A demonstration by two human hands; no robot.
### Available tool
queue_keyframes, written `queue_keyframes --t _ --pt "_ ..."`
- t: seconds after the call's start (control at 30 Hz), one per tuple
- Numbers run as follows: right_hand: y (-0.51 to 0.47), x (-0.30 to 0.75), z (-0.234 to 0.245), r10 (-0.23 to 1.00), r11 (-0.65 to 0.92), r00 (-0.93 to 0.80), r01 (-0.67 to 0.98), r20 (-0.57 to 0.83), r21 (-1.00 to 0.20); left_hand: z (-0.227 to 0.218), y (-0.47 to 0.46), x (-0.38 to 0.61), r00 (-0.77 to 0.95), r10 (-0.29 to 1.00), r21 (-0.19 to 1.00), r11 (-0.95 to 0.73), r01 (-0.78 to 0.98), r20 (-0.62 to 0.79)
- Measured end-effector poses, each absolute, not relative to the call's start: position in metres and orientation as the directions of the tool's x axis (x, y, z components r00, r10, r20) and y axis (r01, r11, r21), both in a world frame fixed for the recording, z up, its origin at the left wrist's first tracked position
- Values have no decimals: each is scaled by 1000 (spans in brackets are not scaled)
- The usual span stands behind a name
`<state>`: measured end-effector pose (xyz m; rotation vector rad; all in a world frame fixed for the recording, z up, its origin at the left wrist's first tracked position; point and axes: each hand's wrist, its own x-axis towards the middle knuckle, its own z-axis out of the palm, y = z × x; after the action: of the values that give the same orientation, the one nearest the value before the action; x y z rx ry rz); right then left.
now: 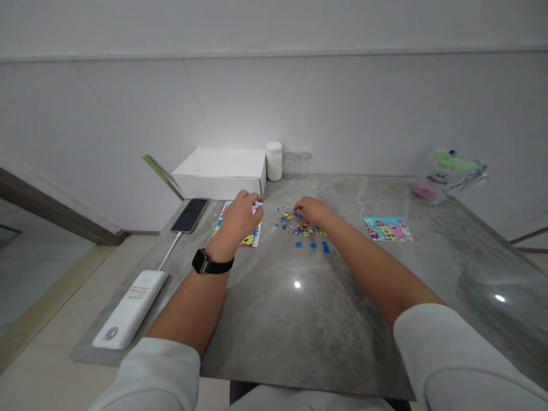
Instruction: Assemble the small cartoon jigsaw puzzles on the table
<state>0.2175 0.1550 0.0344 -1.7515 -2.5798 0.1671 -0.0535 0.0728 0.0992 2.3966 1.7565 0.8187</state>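
Head view is showing the left hand (238, 220) curling over the puzzle sheet (250, 241), its pinch unreadable. The right hand (313, 211) is fingering loose puzzle pieces (299, 229) just beside it, grasp unclear. Piece-picking seems underway, calling for a fine fingertip pinch.

- Pale grey panelled wall (274, 97) dead ahead, thin seams running down, ledge line across the top.
- Glossy grey marble-look table (299, 337) filling the middle, veined, pushed against that wall.
- Two bright glints (297, 284) of overhead light on the tabletop, centre and far right.
- Beige tiled floor (47, 342) down left, dark band (51, 211) slanting above it.
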Motion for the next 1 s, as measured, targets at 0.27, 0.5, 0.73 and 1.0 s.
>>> queue_keyframes --t 0.27,0.5,0.73,1.0 --pt "169 216 27 927 360 -370 922 -53 -146 98 72 -51 223 881 380 -392 838 416" --pt "141 243 38 950 284 -295 695 99 -661 91 66 -33 290 849 407 -477 779 441" --pt "77 261 62 959 174 -265 280 98 -944 71 53 4 304 795 597 -599 534 525" --pt "56 253 64 940 67 -340 232 -17 -970 19 45 27 239 850 785 -525 328 469"
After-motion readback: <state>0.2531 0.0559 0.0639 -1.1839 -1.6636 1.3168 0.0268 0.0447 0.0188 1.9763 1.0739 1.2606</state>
